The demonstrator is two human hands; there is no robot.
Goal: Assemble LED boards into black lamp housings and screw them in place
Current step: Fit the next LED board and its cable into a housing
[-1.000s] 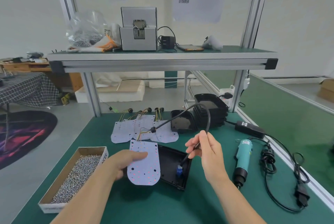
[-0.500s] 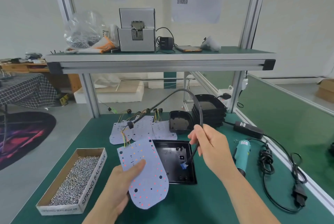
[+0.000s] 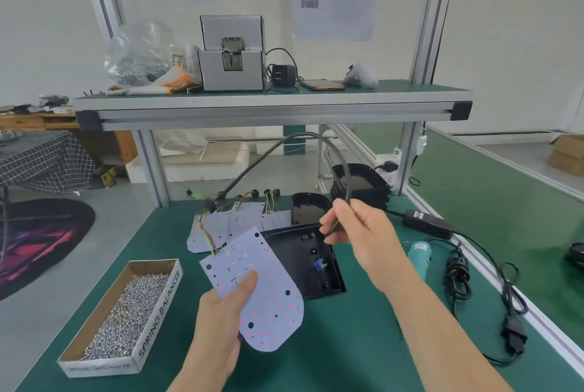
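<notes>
**Two hands loaded, board not yet in the housing**

Left hand [image 3: 218,325]: thumb on the lit face of the LED board [image 3: 262,293], fingers underneath, clamped on its near edge. The board is lifted and tilted just left of the open housing [image 3: 297,240], its right edge overlapping the housing's left rim in view. I can't tell whether they touch.

Right hand [image 3: 357,240]: thumb and fingers pinched on the black cable [image 3: 303,139], above the housing's far right corner. From the pinch the cable arcs up and over to the wire bundle at the board's far corner. The short end drops toward a blue plug [image 3: 318,264] inside the housing. Whether it's seated, I can't tell.

My read on the step: routing the lead, seating not started, no screws in.

Next move needs:
- cable slack fed down so it doesn't lever the board up
- board flattened and squared to the housing outline, holes over the bosses
- wires kept out from under the board, which is the pinch risk

Outward:
- the screw box [image 3: 126,306] is well left of the housing
- the electric screwdriver [image 3: 418,254] lies near on the right
- spare boards [image 3: 221,224] lie behind-left
- the stack of empty housings [image 3: 360,183] stands behind-right
</notes>
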